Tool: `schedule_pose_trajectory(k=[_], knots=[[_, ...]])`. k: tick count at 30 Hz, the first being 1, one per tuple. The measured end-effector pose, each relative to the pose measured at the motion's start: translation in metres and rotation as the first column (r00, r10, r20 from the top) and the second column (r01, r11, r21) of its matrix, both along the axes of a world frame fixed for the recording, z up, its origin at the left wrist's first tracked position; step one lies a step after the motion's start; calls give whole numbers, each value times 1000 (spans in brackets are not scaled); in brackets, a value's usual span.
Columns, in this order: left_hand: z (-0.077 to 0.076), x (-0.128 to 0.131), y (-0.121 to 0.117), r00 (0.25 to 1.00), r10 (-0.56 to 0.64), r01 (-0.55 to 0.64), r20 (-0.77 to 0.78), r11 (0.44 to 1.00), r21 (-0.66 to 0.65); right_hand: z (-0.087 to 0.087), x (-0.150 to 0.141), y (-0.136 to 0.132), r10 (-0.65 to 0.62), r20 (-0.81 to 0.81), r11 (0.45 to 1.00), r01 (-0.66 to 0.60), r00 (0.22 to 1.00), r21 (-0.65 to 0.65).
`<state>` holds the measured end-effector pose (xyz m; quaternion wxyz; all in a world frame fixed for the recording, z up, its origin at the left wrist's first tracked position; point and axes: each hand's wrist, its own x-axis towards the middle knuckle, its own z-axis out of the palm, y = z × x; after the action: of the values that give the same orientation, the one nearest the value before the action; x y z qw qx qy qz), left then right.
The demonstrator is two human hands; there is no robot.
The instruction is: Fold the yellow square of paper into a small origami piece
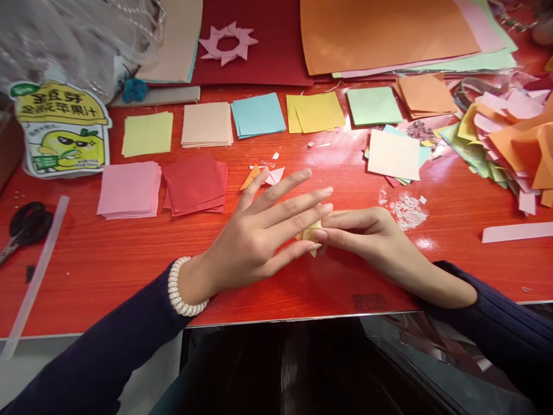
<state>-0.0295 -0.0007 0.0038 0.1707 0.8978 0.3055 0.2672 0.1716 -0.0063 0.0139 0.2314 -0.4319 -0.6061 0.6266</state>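
Note:
A small folded piece of pale yellow paper (311,231) is held just above the red table, near its front edge. My right hand (374,233) pinches it between thumb and forefinger from the right. From the left, my left hand (263,233) has its thumb and forefinger at the same piece, while its other fingers are spread out over it. Those fingers partly hide the paper, so its full shape cannot be made out. Beyond my left fingertips lie small orange and pink folded pieces (274,176).
Square paper stacks, including pink (128,190), red (196,185), blue (258,115) and cream (394,154), lie across the red table (276,305). A pink paper ring (228,43) sits at the back. Scissors (30,225) are left; crumpled paper scraps (514,138) are right.

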Motion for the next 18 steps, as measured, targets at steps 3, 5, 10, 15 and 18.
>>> schedule_pose_trajectory(k=[3, 5, 10, 15, 18], knots=[[-1, -2, 2, 998, -53, 54, 14, 999, -4, 0, 0, 0, 34, 10, 999, -35, 999, 30], [-1, -3, 2, 997, -67, 67, 35, 997, -24, 0, 0, 0, 55, -14, 997, -54, 998, 51], [0, -1, -2, 993, 21, -12, 113, 997, -77, -2, 1, 0, 48, -26, 988, -44, 999, 146], [3, 0, -4, 982, 99, -78, 160, 988, -132, -5, -1, -2, -46, 19, 959, 39, 999, 280], [2, 0, -5, 975, 123, -87, 184, 978, -192, -5, -2, -4, -165, 6, 919, 151, 986, 363]])
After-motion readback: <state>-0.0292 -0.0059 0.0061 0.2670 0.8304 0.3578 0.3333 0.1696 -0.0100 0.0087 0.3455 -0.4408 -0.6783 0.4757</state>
